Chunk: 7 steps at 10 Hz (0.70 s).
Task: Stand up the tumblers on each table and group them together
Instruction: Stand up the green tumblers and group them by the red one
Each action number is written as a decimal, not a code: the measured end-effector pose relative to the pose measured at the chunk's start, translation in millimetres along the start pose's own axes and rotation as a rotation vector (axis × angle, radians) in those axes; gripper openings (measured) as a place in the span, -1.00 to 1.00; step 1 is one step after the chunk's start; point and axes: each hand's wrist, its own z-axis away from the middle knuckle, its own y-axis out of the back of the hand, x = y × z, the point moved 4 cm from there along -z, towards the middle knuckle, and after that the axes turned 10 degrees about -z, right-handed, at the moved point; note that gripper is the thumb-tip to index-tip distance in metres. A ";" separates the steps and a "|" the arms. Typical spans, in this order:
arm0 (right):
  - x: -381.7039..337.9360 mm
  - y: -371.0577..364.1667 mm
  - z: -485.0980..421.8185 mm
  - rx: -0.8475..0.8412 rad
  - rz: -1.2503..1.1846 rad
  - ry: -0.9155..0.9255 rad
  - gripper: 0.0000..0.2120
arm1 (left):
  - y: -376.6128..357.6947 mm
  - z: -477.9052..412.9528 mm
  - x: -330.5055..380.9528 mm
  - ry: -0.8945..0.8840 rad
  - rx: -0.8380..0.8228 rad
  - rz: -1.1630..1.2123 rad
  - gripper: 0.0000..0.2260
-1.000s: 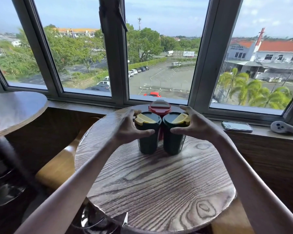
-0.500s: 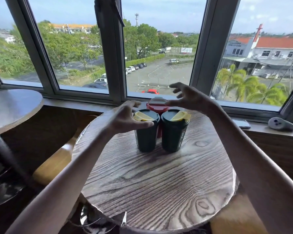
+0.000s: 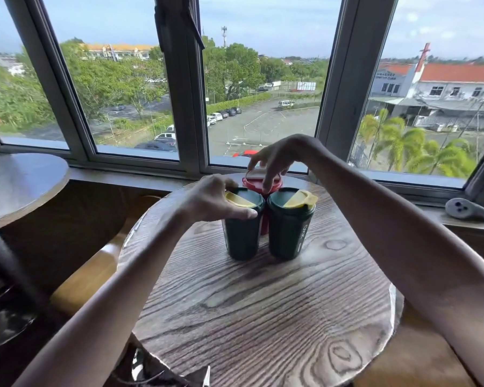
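Note:
Three tumblers stand upright and close together at the far side of a round wooden table [image 3: 263,317]. Two are dark green with yellow lid flaps: the left green tumbler [image 3: 242,238] and the right green tumbler [image 3: 289,233]. A red tumbler [image 3: 260,183] stands just behind them, mostly hidden. My left hand [image 3: 213,199] wraps the top of the left green tumbler. My right hand [image 3: 277,157] reaches down from above, with its fingertips on the red tumbler's lid.
A second round table [image 3: 17,185] stands at the left. A grey controller-like object [image 3: 467,209] lies on the window sill at the right. The window frame [image 3: 185,107] is right behind the table, and wooden seats sit below its edges.
My right hand has left the right green tumbler, risen and come down on the red tumbler's lid. My left hand stays on the left green tumbler.

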 end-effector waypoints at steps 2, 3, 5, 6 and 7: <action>-1.8 -7.7 -4.0 -0.082 -0.036 -0.066 -0.25 | 0.6 1.7 1.0 0.009 0.001 0.001 -0.33; -2.4 -8.3 3.0 -0.055 -0.050 -0.042 -0.26 | 0.6 1.2 0.6 0.017 -0.006 0.004 -0.32; -4.0 -13.1 57.2 0.318 -0.165 0.102 -0.38 | -1.7 14.4 10.2 0.032 0.090 -0.007 -0.27; 0.4 -36.8 95.3 0.579 -0.195 0.201 -0.52 | 0.2 33.6 16.1 0.045 0.284 -0.006 -0.41; 0.6 -68.8 133.3 0.776 -0.245 0.237 -0.64 | -0.2 67.7 19.0 0.121 0.431 -0.005 -0.53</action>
